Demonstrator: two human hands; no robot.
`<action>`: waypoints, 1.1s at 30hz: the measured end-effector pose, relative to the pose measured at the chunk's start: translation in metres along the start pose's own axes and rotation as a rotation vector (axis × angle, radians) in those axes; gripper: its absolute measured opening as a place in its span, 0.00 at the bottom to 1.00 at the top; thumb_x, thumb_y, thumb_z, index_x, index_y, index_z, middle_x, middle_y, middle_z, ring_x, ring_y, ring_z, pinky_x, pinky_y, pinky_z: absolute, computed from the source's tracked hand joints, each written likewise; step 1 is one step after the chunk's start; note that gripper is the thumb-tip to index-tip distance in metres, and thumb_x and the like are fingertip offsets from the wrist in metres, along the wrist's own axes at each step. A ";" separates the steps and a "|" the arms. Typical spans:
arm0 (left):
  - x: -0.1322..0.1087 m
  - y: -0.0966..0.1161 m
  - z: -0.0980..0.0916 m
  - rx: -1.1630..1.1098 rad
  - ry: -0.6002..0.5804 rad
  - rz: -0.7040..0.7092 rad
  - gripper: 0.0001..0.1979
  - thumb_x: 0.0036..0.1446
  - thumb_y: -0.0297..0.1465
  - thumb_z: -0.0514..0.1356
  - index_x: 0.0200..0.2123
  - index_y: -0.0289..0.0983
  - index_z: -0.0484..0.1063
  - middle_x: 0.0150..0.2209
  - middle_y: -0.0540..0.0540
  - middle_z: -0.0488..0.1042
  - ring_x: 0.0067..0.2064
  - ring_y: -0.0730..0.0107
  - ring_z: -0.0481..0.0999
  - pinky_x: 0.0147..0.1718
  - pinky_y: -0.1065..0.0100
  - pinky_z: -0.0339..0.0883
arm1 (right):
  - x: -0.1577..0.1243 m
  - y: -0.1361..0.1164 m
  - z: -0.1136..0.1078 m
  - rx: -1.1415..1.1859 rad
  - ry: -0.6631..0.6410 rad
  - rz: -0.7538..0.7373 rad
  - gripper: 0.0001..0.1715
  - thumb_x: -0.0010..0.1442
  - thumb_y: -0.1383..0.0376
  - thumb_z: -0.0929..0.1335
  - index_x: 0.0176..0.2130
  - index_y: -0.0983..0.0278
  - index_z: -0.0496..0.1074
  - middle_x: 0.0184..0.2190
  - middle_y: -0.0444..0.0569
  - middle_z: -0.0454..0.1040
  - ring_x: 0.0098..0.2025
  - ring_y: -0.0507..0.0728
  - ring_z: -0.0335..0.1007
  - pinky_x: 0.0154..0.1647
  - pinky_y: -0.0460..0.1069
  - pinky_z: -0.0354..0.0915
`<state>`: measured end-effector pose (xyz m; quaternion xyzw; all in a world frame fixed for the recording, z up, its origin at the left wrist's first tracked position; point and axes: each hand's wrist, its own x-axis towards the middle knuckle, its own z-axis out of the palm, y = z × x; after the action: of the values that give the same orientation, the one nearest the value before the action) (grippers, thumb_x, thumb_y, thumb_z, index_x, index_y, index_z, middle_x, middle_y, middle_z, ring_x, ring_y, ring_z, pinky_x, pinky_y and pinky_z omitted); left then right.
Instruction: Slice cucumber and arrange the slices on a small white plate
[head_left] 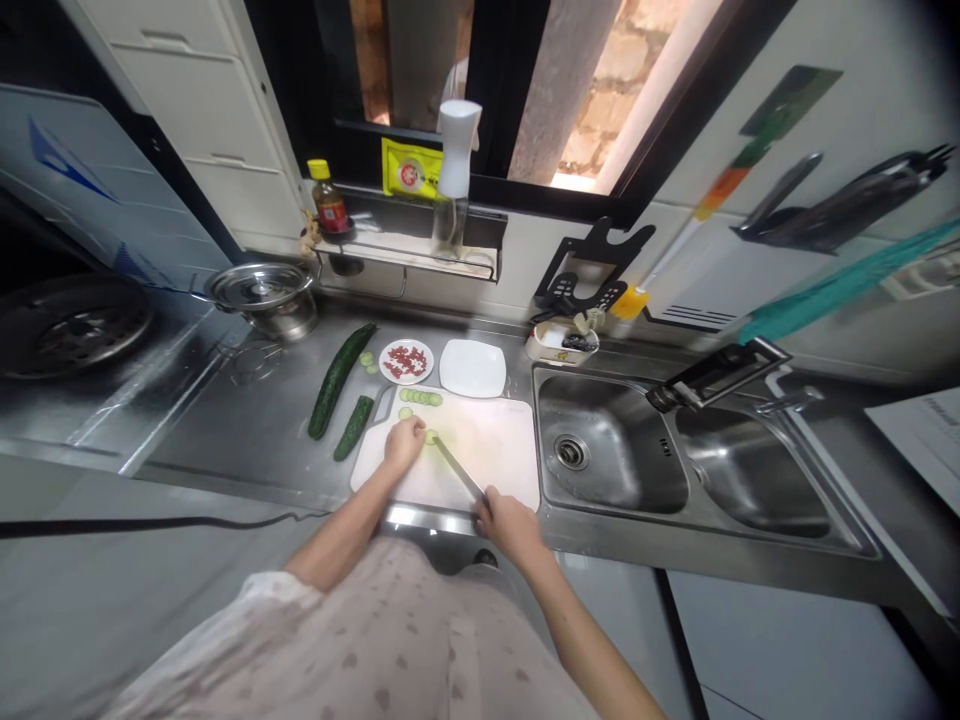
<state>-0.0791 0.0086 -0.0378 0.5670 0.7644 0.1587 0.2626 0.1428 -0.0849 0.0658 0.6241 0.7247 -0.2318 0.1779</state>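
Apparent step: cutting cucumber slice (431, 437), ten o'clock from centre of board (495, 440). Right hand (510, 524): fingers round knife (459, 469). Left hand (405, 444): fingers narrow, hold unclear. Next move likely needs slice steadied.

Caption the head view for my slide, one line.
Right hand holds a knife, its tip at a cucumber slice on the white cutting board; left hand close by.

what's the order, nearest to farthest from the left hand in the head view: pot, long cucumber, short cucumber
1. Short cucumber: nearest the left hand, beside the board's left edge.
2. Long cucumber: left of and beyond the short one.
3. Pot: back left.
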 end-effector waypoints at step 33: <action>-0.002 0.006 -0.007 0.010 -0.019 -0.046 0.12 0.56 0.27 0.55 0.42 0.41 0.74 0.42 0.46 0.78 0.45 0.63 0.75 0.42 0.69 0.64 | 0.011 -0.008 0.003 -0.040 -0.035 -0.019 0.14 0.66 0.62 0.58 0.46 0.63 0.67 0.39 0.56 0.76 0.41 0.60 0.75 0.35 0.49 0.60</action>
<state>-0.0782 0.0092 -0.0284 0.5520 0.7757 0.1433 0.2704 0.1336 -0.0786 0.0586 0.6095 0.7317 -0.2298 0.2010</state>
